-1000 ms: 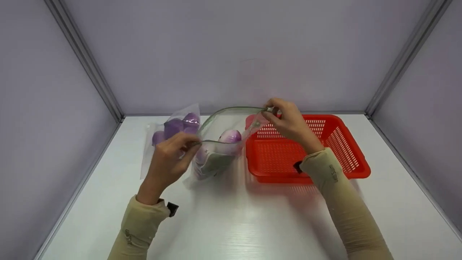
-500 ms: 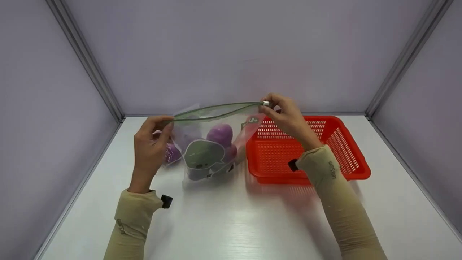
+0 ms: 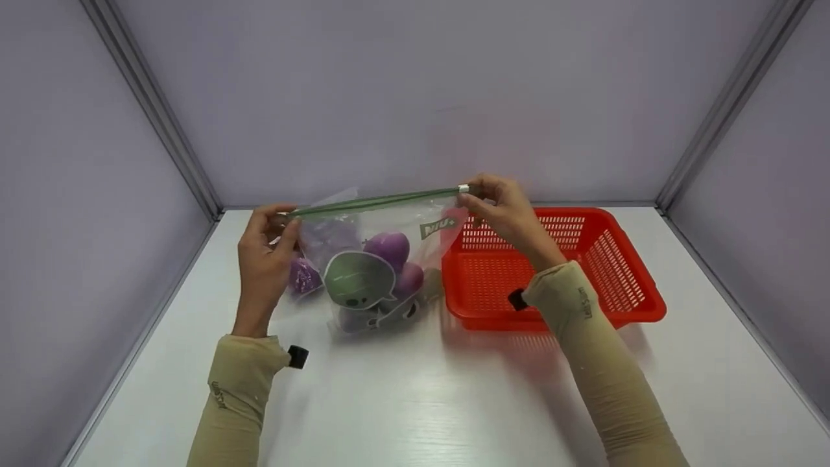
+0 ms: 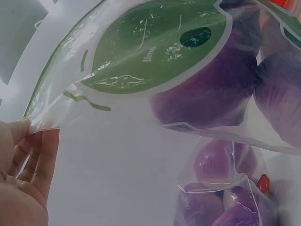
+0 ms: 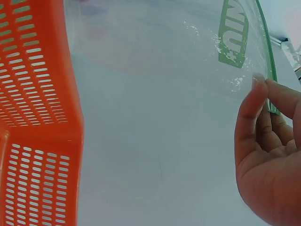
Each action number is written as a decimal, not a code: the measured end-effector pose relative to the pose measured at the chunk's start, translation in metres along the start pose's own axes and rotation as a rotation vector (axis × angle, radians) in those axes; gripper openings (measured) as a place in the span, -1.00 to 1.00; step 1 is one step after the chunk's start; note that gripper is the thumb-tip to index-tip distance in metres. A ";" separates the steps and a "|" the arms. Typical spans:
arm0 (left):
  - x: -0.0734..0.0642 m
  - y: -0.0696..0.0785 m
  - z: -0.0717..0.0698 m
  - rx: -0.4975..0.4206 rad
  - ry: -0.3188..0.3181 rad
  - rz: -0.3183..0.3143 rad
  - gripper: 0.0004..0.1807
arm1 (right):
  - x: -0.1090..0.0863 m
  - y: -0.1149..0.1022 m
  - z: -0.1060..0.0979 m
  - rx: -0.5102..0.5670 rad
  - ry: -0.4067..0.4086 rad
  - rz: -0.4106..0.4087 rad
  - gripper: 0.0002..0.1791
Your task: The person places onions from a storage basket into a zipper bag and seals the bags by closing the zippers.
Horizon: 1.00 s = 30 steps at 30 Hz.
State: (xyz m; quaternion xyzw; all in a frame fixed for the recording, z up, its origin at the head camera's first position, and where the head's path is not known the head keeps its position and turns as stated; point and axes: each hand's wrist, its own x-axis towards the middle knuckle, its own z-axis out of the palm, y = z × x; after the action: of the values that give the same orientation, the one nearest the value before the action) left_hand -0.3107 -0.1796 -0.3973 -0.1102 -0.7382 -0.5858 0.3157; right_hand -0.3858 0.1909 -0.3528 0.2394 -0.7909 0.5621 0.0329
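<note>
A clear zipper bag (image 3: 358,280) with a green zip strip and green print hangs stretched between my hands, holding several purple onions (image 3: 389,250). My left hand (image 3: 264,263) pinches the bag's top left corner between thumb and fingers; the left wrist view shows that hand (image 4: 26,160) at the corner. At the other end, my right hand (image 3: 509,214) pinches the top right corner beside a white slider (image 3: 463,189). In the right wrist view, thumb and forefinger of that hand (image 5: 270,146) press on the green strip. The strip's two edges lie close together.
Behind my left hand lies a second clear bag (image 3: 305,277) of purple onions, partly hidden by the first. A red slotted plastic basket (image 3: 648,310) stands at the right on the white table (image 3: 415,402). Pale panels (image 3: 415,97) enclose the back and sides.
The bag's mouth was wide and is now drawn narrow and taut. My left hand has moved left and away from me; my right hand has shifted slightly left.
</note>
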 end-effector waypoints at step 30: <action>-0.008 0.001 0.022 0.496 0.143 0.257 -0.75 | -0.003 0.012 0.007 0.151 0.060 0.043 -0.79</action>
State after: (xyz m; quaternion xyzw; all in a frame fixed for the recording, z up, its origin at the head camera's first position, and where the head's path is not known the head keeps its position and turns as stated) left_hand -0.3113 -0.1566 -0.4041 -0.0804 -0.8148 -0.3489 0.4560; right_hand -0.3863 0.1884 -0.3667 0.2069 -0.7501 0.6276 0.0265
